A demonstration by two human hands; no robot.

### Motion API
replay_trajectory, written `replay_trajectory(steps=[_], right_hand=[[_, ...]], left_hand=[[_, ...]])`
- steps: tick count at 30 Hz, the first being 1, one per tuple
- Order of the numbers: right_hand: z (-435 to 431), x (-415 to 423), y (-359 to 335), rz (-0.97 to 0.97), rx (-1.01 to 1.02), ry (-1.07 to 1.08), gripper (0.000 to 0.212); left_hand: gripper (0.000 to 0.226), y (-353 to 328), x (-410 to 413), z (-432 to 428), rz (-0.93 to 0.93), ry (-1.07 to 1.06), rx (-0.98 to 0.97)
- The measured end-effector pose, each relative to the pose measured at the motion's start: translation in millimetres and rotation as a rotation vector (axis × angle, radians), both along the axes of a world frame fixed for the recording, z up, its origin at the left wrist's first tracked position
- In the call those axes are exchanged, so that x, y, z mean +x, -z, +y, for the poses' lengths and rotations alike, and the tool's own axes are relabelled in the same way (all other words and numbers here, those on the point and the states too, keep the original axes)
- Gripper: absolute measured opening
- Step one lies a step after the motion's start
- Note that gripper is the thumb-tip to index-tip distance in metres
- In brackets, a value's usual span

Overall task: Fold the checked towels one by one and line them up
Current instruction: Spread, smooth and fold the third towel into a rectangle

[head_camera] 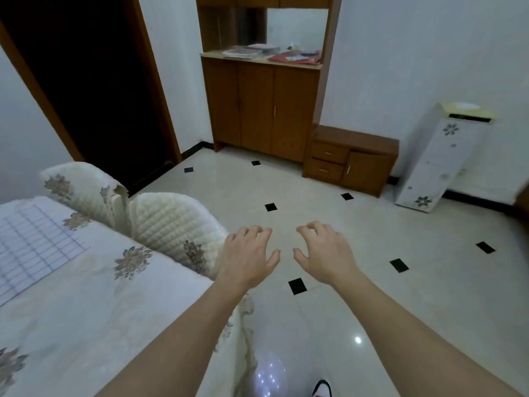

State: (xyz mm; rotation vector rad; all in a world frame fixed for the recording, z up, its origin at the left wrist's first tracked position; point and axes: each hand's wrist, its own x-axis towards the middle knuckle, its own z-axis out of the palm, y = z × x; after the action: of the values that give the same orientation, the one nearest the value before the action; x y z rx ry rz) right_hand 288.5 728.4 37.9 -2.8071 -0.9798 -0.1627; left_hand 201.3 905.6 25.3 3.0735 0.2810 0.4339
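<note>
**Both hands empty in the air, one checked towel lying on the sofa seat**

At the far left edge of the seat of the cream quilted sofa with brown flower print [94, 305] lies a white checked towel with thin dark grid lines [34, 247]. It lies flat and smooth, its right border running slantwise toward the padded armrests; whether it is already folded or only spread out cannot be told from here, since part of it runs out of view. No other towel shows.

Right of it, past the seat's front corner, the left hand [247, 255] hangs in the air with palm down, fingers curled loosely and apart, gripping nothing. Just beside it the right hand [325, 252] mirrors that pose, likewise empty, over the glossy white tiled floor with small black diamond insets [400, 296]. Both are well apart from the towel.

By my reading this is a pause between towels, or the very start: nothing is being folded. The next move calls for turning left toward the seat, reaching both hands to the towel's edge or to the next one, and taking two corners so the cloth can be doubled over evenly.
</note>
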Motion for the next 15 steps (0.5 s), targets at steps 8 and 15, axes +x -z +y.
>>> replay_trajectory(steps=[8,15], right_hand=[[15,175,2,0.038,0.000,-0.108,0.052],[47,274,5,0.077,-0.034,-0.217,0.051]], left_hand=[[0.060,6,159,6,0.068,-0.124,-0.043],[0.068,6,241,27,0.101,-0.227,-0.036]])
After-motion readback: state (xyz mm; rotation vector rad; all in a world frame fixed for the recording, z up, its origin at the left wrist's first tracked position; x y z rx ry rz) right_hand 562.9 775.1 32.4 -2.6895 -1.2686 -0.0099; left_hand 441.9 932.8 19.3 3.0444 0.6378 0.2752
